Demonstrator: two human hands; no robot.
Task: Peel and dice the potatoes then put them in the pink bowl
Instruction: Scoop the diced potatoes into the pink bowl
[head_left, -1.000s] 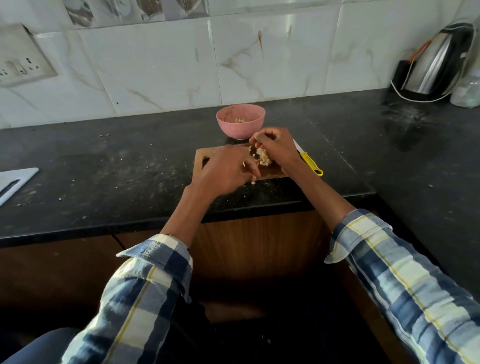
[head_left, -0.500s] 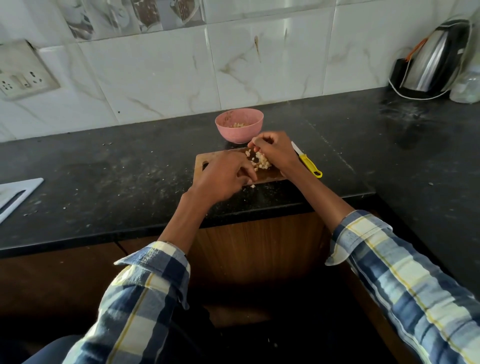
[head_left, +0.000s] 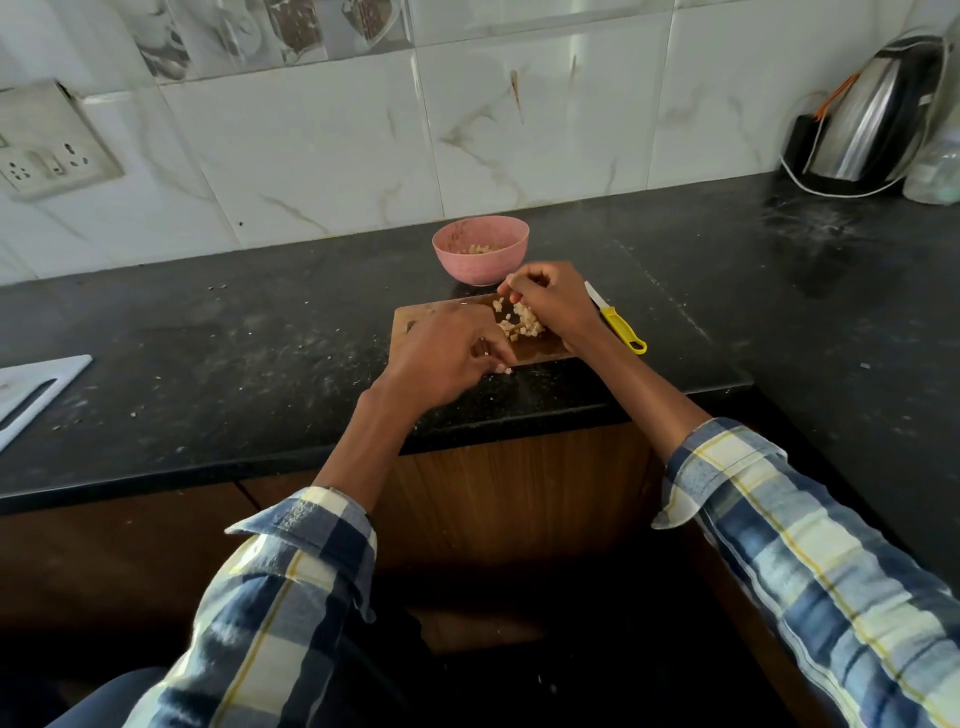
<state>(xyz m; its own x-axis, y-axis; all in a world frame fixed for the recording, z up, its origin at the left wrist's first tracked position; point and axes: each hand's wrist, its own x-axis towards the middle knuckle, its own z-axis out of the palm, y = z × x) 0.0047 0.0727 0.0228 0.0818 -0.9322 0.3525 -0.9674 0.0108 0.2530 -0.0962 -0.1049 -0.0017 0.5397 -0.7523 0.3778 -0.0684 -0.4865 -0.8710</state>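
A small pile of diced potato (head_left: 524, 323) lies on a wooden cutting board (head_left: 540, 349) at the counter's front edge. My right hand (head_left: 553, 304) curls over the pile from the right, its fingers gathering pieces. My left hand (head_left: 449, 356) covers the board's left half, fingers curled, pinching a potato piece at the board's near edge. The pink bowl (head_left: 480, 249) stands just behind the board and holds a few diced pieces. A yellow-handled knife (head_left: 618, 323) lies on the counter to the right of the board.
The black counter (head_left: 208, 343) is dusted with crumbs. A white board (head_left: 31, 389) lies at the far left edge. A steel kettle (head_left: 867, 119) stands at the back right corner, with a plastic bag beside it. A wall socket (head_left: 47, 156) sits on the tiles.
Both hands have stayed over the board, shifting slightly as they gather the diced potato. My left hand has drawn a little nearer the board's front edge. The camera tilted slightly.
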